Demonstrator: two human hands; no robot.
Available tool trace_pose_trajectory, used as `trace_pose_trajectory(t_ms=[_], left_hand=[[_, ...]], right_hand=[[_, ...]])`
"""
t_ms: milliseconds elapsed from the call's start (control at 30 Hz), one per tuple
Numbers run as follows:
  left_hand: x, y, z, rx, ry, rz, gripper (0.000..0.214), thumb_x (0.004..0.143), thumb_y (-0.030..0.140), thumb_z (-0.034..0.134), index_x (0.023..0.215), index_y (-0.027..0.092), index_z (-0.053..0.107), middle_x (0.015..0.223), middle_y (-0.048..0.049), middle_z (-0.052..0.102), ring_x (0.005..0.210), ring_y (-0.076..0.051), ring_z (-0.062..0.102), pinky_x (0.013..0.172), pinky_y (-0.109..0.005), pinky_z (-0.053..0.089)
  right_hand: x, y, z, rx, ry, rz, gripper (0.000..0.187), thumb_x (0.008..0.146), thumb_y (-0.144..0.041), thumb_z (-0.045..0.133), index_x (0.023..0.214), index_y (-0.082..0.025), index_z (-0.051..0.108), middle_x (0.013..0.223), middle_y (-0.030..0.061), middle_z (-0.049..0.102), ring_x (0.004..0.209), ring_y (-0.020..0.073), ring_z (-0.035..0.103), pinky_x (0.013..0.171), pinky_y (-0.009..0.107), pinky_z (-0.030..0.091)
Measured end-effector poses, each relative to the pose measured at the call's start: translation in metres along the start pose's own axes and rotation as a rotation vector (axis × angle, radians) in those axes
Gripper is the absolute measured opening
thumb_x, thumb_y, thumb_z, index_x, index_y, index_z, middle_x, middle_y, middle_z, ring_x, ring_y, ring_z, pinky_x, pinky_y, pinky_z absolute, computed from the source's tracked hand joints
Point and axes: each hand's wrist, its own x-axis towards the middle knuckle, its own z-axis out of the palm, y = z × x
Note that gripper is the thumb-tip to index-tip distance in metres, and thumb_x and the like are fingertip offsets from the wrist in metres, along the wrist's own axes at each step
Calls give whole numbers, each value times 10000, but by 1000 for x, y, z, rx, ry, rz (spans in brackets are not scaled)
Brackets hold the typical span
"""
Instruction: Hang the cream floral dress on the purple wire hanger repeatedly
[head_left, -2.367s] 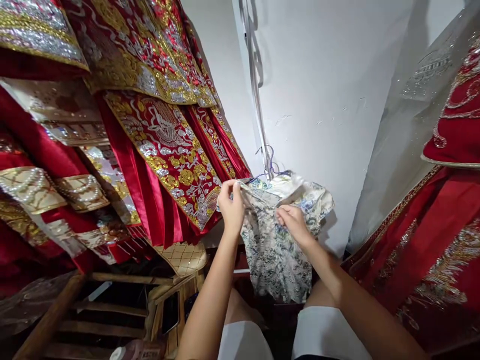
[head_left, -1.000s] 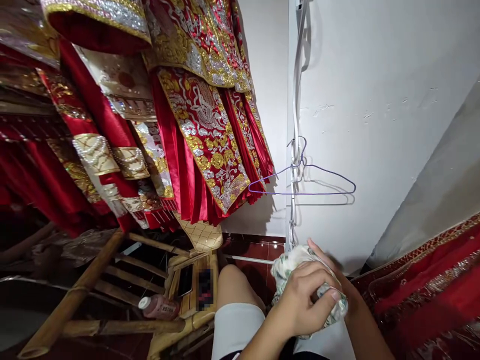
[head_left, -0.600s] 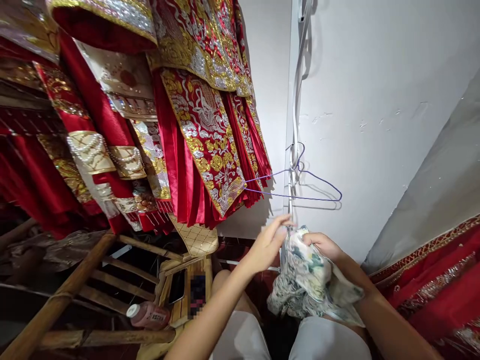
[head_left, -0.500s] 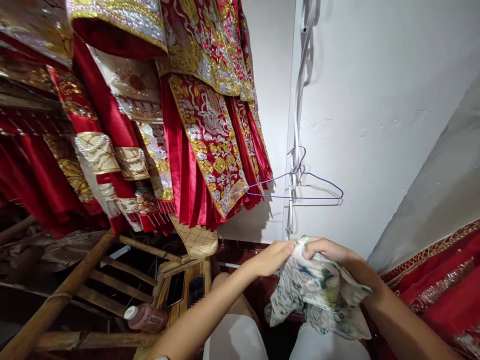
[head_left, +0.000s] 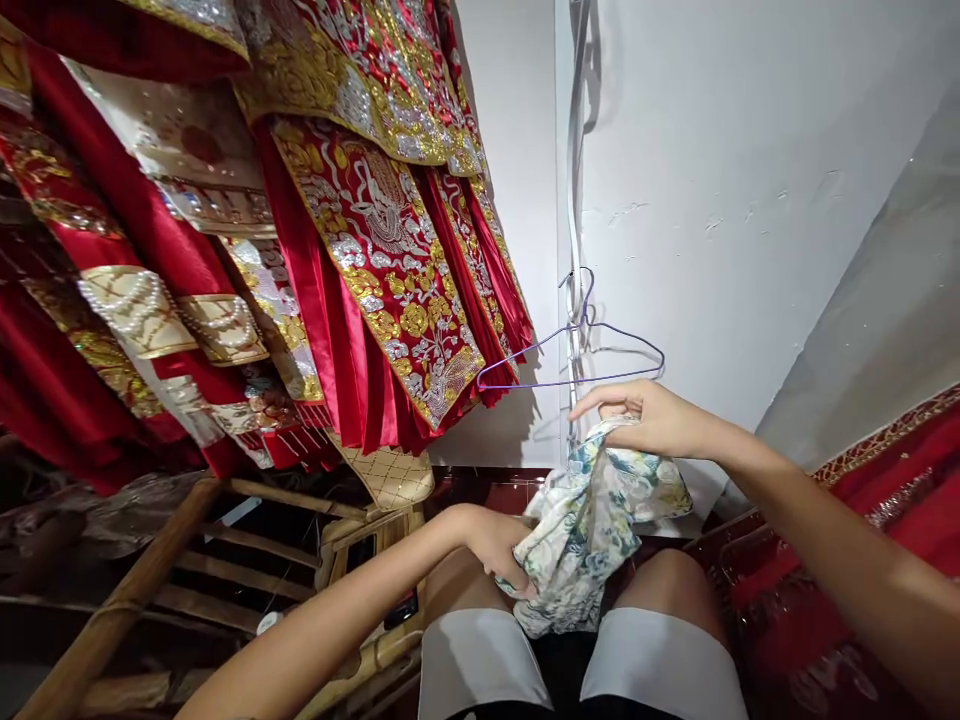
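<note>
A crumpled floral garment (head_left: 577, 530), white with blue, green and yellow print, hangs between my hands above my knees. My right hand (head_left: 645, 418) pinches its upper edge between thumb and fingers, the index finger stretched out to the left. Lower down, my left hand (head_left: 499, 550) has hold of the garment's left side, with some fingers hidden in the folds. Just above my right hand, a purple wire hanger (head_left: 626, 333) with nothing on it hangs by the white cable on the wall.
Red embroidered costumes (head_left: 405, 260) hang on the left, their hems close to the hanger. A bamboo chair (head_left: 161, 545) stands at lower left. More red fabric (head_left: 862, 560) lies at right. A white cable (head_left: 576, 180) runs down the wall (head_left: 712, 200).
My left hand has moved down from the garment's top to its lower left side. My right hand has risen, lifting the upper edge towards the hanger. The view has shifted slightly.
</note>
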Motion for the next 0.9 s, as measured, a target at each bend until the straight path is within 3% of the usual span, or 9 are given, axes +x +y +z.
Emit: trace_pose_trajectory(t_ms=[100,200,300,367,433,533,667,767,900], left_hand=[[-2,-11,3,71,112,43,451,642,566,844,878,194,747,977,-32,716,989,-247,624,925,-341,516],[-8,-14,-7,118,445,85,300,718,445,794,715,164,690,1007,-59,665,959,-225,606,894,-300,483],[-17,-8,-23,105,749,17,220,765,254,645,594,159,546,820,-17,583,747,-150,551,714,-256,436],[-26,-3,-30,85,816,-9,171,741,179,567,598,175,473,697,24,495,667,-127,488,636,-239,380],[-34,2,-33,94,793,-9,100,742,171,549,669,185,482,666,44,460,646,-124,464,610,-233,356],[-42,3,-36,309,668,-77,71,802,195,551,866,195,581,702,35,548,671,-151,519,655,-254,392],[-38,-3,-44,756,530,-381,158,875,151,470,844,204,616,747,-50,664,774,-239,613,768,-342,446],[-31,1,-55,895,740,-534,208,899,129,436,933,205,627,1057,-131,730,1012,-299,617,858,-392,475],[-27,22,-82,893,1094,-487,256,918,122,402,1039,209,611,1503,-126,528,1128,-311,593,929,-425,475]], right_hand=[[9,25,-1,-6,81,50,625,765,-226,614,1389,-217,582,618,-66,583,460,105,411,461,221,313],[26,72,-7,-100,272,42,687,802,-247,582,1483,-251,492,781,-16,690,532,140,528,520,247,425],[45,125,-6,-172,493,60,639,773,-200,536,1408,-238,594,1143,63,740,948,240,689,849,340,536],[52,150,-1,-144,507,93,569,757,-182,496,1289,-221,691,1263,66,717,1177,269,643,1019,375,483],[49,162,2,-119,490,106,495,757,-176,469,1163,-212,749,1219,62,742,1197,277,640,1041,402,474],[32,158,-3,-176,527,123,400,752,-163,485,1033,-190,769,1059,80,782,999,281,695,879,400,539],[4,138,-18,-249,520,205,229,729,-179,569,858,-193,756,857,81,773,796,266,676,672,337,498],[-15,125,-19,-224,503,197,183,734,-251,587,820,-199,741,796,56,757,749,254,673,627,317,469],[-35,114,-8,-118,540,143,213,740,-278,582,854,-205,747,852,39,766,812,242,691,663,296,490]])
